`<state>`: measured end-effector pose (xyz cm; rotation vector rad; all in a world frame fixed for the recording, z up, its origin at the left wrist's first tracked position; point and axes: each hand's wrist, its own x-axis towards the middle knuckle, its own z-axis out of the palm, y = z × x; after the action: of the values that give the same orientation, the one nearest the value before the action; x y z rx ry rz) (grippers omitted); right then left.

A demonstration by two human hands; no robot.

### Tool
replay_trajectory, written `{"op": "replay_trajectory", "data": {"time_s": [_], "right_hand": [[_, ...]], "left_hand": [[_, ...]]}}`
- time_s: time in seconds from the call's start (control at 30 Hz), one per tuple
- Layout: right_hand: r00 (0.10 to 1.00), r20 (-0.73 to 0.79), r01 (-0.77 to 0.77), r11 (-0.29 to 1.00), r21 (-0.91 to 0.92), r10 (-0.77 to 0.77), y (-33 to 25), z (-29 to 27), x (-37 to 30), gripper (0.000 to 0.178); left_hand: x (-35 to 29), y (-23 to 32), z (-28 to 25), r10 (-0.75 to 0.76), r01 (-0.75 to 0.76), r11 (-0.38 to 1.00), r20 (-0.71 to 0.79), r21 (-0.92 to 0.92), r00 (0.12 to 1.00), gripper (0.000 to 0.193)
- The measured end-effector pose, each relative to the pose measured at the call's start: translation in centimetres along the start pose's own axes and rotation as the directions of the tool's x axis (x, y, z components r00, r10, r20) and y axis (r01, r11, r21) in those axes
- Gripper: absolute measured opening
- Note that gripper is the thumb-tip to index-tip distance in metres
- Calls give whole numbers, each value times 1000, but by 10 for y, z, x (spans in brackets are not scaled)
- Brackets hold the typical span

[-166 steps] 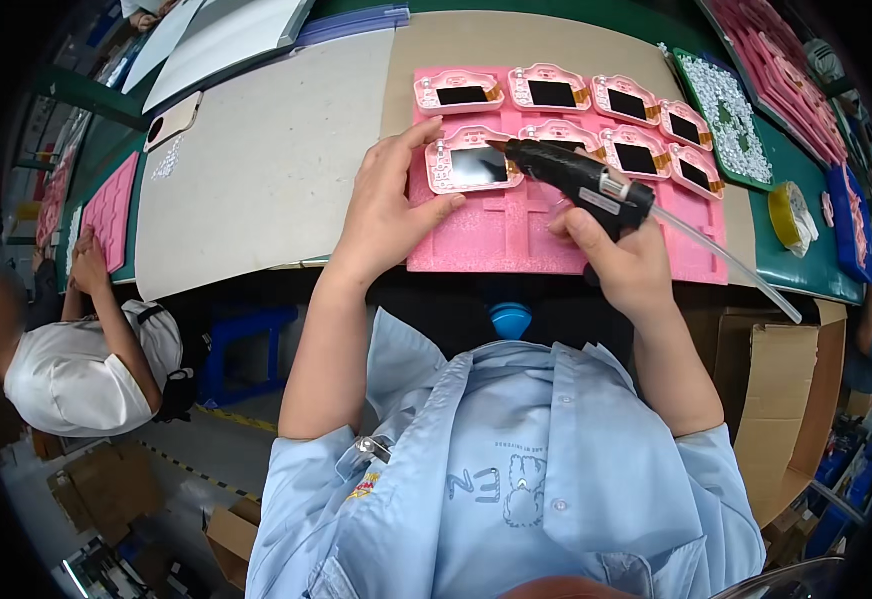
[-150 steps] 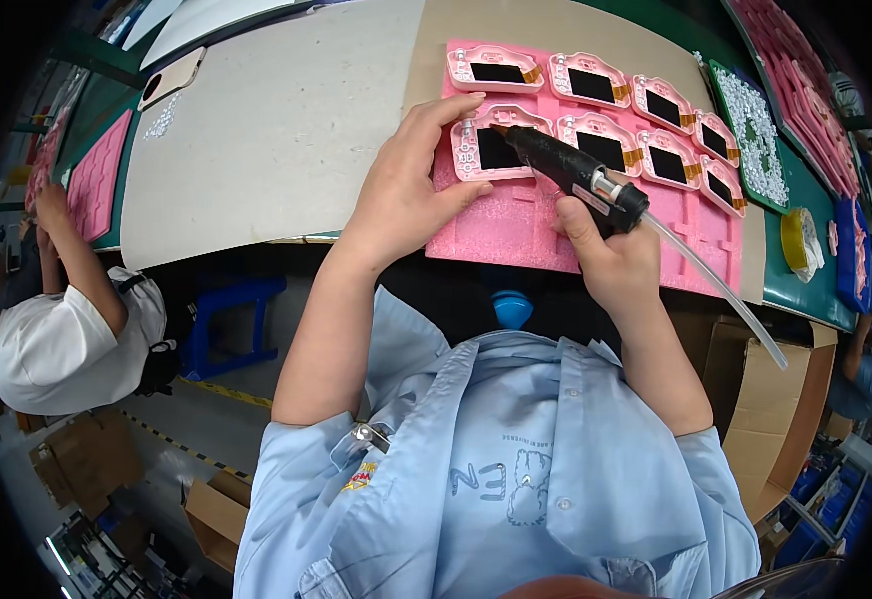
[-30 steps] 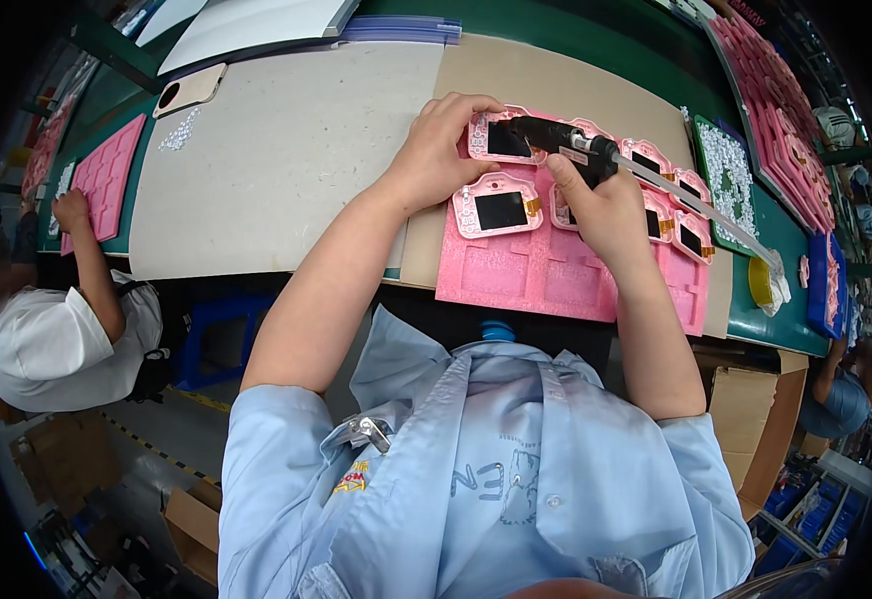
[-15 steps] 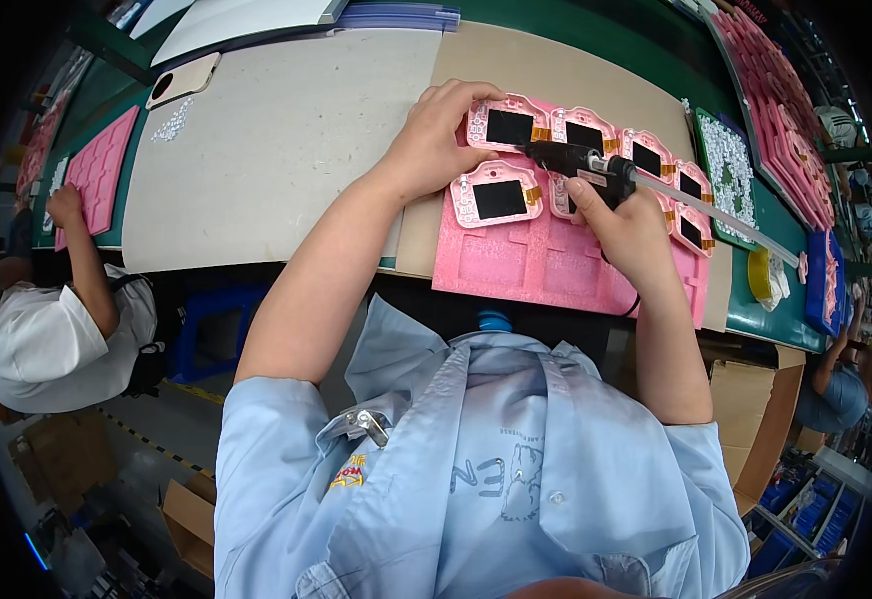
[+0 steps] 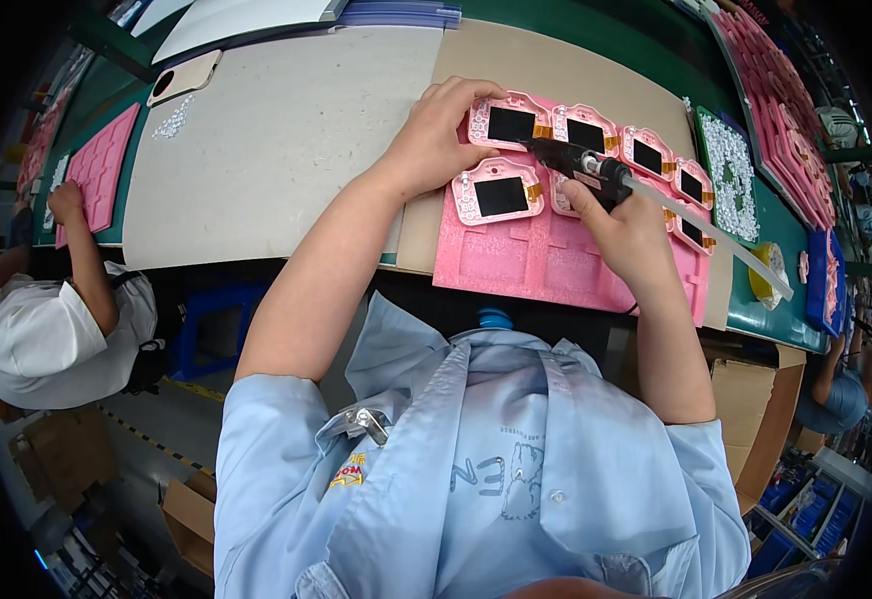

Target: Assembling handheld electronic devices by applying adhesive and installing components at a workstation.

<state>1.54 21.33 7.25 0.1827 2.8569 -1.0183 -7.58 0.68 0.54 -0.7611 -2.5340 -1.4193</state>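
My left hand (image 5: 436, 140) grips a pink handheld-device casing (image 5: 478, 122) by its left side, fingers over the top edge and thumb along the bottom. A black screen (image 5: 511, 125) sits inside that casing. In my right hand (image 5: 631, 235) is a black hot glue gun (image 5: 581, 165), its nozzle at the casing's lower right by the screen. A long whitish glue stick (image 5: 706, 228) juts from the gun's back. Several similar casings, such as one just below (image 5: 464, 205), lie in two rows on a pink foam tray (image 5: 496, 268). The gun and right hand partly hide the lower row.
To the right are a green tray of small white parts (image 5: 729, 175), a yellow tape roll (image 5: 764, 280), a blue bin (image 5: 824, 290) and stacked pink trays (image 5: 776, 110). A phone (image 5: 184, 78) and white bits (image 5: 172, 120) lie far left, near another person (image 5: 56, 329).
The glue gun's rear and glue stick have swung down and nearer, the stick now crossing the tape roll. The nozzle has shifted slightly right; my left hand stays on the casing.
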Motion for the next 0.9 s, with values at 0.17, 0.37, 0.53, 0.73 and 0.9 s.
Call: {"op": "replay_trajectory", "data": {"time_s": [0.17,0.37,0.53,0.73,0.9], "right_hand": [[981,-71,177,982,-66,-182,-2,5,1,39],[990,-52,135,976,173,-128,-5,0,6,32],[998,-59,68,705,706,-37,20,-25,-3,27],[998,-20,-29,796,605,52,58,-42,-39,24],[995,-23,-68,798,599,101,70,-39,-45,24]], "left_hand": [[0,-1,-1,14,-14,1000,4,-21,1000,57],[0,2,0,-47,49,998,45,-47,998,59],[-5,-5,-9,-112,128,961,76,-247,991,61],[-9,62,5,91,-88,996,142,-28,986,61],[-13,75,34,148,-194,940,175,281,973,62]]}}
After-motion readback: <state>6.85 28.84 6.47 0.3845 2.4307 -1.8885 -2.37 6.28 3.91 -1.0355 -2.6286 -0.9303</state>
